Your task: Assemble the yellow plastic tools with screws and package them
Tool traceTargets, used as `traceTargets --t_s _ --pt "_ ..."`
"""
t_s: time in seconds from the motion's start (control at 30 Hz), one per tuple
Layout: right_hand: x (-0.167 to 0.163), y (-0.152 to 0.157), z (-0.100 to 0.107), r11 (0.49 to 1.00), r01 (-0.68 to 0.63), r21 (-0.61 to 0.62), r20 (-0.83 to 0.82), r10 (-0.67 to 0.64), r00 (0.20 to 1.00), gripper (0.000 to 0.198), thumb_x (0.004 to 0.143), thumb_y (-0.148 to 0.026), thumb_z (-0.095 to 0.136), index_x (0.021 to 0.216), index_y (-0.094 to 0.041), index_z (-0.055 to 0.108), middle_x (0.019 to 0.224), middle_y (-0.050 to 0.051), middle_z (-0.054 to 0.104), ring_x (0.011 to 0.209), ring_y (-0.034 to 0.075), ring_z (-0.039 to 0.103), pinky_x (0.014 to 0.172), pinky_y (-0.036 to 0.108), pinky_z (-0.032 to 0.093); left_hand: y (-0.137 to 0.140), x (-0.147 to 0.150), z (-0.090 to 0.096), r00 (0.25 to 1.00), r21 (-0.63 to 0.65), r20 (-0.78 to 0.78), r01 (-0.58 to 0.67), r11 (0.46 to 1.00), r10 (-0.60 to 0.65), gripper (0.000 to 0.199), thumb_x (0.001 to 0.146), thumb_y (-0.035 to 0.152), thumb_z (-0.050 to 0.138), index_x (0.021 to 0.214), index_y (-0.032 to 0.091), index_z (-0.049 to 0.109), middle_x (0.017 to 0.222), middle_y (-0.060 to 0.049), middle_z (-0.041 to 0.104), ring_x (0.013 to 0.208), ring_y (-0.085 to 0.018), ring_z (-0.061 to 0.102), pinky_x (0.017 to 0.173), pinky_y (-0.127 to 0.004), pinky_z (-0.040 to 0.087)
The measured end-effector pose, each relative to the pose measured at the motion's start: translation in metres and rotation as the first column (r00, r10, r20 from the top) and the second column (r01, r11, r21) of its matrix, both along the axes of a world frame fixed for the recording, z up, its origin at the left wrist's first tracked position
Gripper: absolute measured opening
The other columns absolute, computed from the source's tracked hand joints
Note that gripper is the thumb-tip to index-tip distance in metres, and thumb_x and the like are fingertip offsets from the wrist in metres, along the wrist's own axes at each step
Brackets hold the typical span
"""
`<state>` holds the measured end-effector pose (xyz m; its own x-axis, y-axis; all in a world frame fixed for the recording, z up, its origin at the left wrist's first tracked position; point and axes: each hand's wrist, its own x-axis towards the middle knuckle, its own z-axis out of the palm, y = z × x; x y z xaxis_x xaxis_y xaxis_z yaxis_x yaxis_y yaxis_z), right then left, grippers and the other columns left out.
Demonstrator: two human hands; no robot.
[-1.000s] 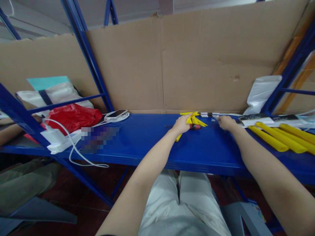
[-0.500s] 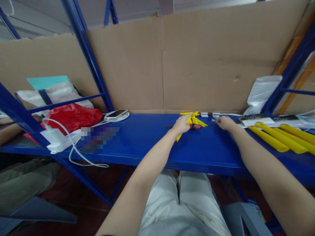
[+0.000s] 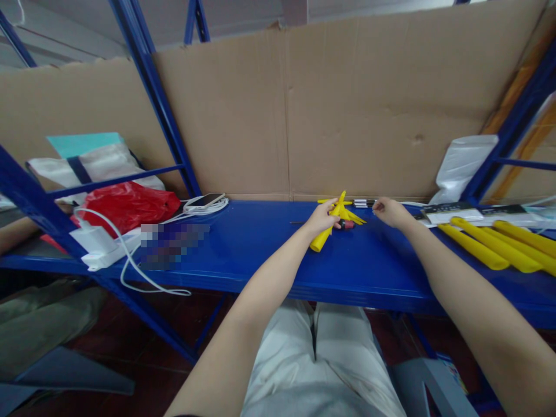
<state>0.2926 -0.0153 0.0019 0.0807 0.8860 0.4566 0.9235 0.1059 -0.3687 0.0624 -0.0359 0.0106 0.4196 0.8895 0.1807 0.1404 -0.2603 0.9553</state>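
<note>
My left hand [image 3: 322, 219] is closed around a yellow plastic tube [image 3: 321, 241], tilted above the blue shelf, with its wider end towards me. Yellow pointed pieces [image 3: 354, 217] lie just beyond it; which of them join the tube I cannot tell. A screwdriver with a red and black handle [image 3: 347, 224] lies by the fingers, its shaft pointing left. My right hand [image 3: 388, 212] hovers to the right, fingers pinched together; anything between them is too small to make out. Behind it are black-and-white rods [image 3: 363, 203].
Several yellow tubes [image 3: 480, 246] lie at the right, before black-and-white packages [image 3: 454, 213]. A white pouch [image 3: 463, 165] leans by the blue post. At left are a phone [image 3: 206, 201], cables, a power strip [image 3: 113, 253] and a red bag [image 3: 130, 205]. Another person's arm [image 3: 21, 231] shows far left.
The yellow tube in my left hand has tilted, and more of it shows. My right hand has shifted slightly left and up, towards the black-and-white rods.
</note>
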Motion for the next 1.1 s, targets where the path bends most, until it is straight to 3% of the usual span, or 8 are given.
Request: traceTargets --t_s 0.17,0.4,1.1 --pt "-0.026 -0.006 0.008 0.966 -0.185 0.183 -0.193 0.22 0.956 0.007 0.066 -0.02 0.058 0.066 -0.02 0.051 0.068 0.003 0.06 0.067 0.016 0.057 0.069 0.032 0.048 -0.004 -0.001 0.008 0.984 -0.192 0.167 0.1 0.976 -0.068 0.075 0.074 -0.001 0.05 0.143 0.017 0.026 0.121 -0.016 0.055 0.049 -0.007 0.058 0.039 -0.018 0.04" --pt "-0.053 -0.012 0.015 0.901 -0.326 0.288 -0.401 0.422 0.813 0.019 0.065 -0.032 0.064 0.067 -0.02 0.049 0.066 0.001 0.056 0.064 0.014 0.053 0.07 0.033 0.048 0.0 -0.001 0.004 0.964 -0.257 0.189 0.23 0.939 -0.185 0.073 0.076 -0.001 0.05 0.142 0.019 0.026 0.102 -0.011 0.063 0.052 -0.01 0.061 0.041 -0.018 0.04" --pt "-0.058 -0.016 0.016 0.904 -0.37 0.214 -0.442 0.428 0.788 0.022 0.065 -0.033 0.067 0.074 -0.02 0.05 0.076 0.004 0.061 0.074 0.016 0.058 0.077 0.036 0.05 -0.003 -0.004 0.004 0.961 -0.261 0.182 0.251 0.932 -0.208 0.071 0.075 -0.002 0.052 0.14 0.019 0.033 0.1 -0.01 0.063 0.05 -0.01 0.061 0.043 -0.019 0.04"
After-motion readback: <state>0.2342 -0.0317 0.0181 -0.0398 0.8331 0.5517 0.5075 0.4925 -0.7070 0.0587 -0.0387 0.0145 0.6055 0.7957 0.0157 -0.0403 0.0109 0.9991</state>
